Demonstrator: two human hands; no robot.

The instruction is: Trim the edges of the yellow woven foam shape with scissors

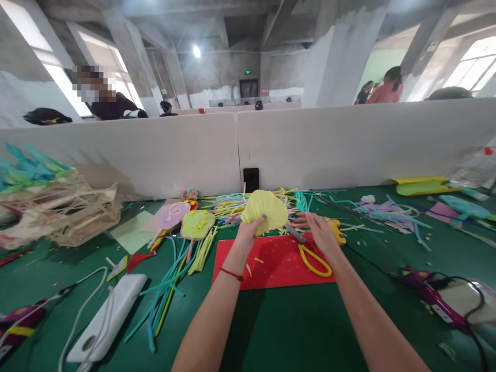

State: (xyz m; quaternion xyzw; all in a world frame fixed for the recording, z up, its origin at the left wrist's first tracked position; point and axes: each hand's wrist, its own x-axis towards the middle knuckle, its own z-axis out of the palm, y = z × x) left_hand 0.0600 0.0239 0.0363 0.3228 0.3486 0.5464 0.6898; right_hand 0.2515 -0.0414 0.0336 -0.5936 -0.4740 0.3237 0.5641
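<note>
My left hand (250,235) grips a rounded, pale yellow ribbed piece (265,209) by its lower edge, with the thumb on its near face. The piece is tilted up above the far edge of a red sheet (256,263). My right hand (315,230) is to its right, fingers stretched out and apart. Close beside that hand is a pair of yellow-handled scissors (315,261), its grey blades pointing toward the yellow piece. Part of a yellow tool with a cord (338,231) shows behind my right hand. Small yellow scraps (249,269) lie on the red sheet.
Coloured strips (228,204) heap along the back. Left are fan-like pieces (197,225), blue and yellow strips (165,289), a white power strip (108,315) and a paper structure (83,212). A purple corded tool (437,299) lies right. A partition (310,147) bounds the green table.
</note>
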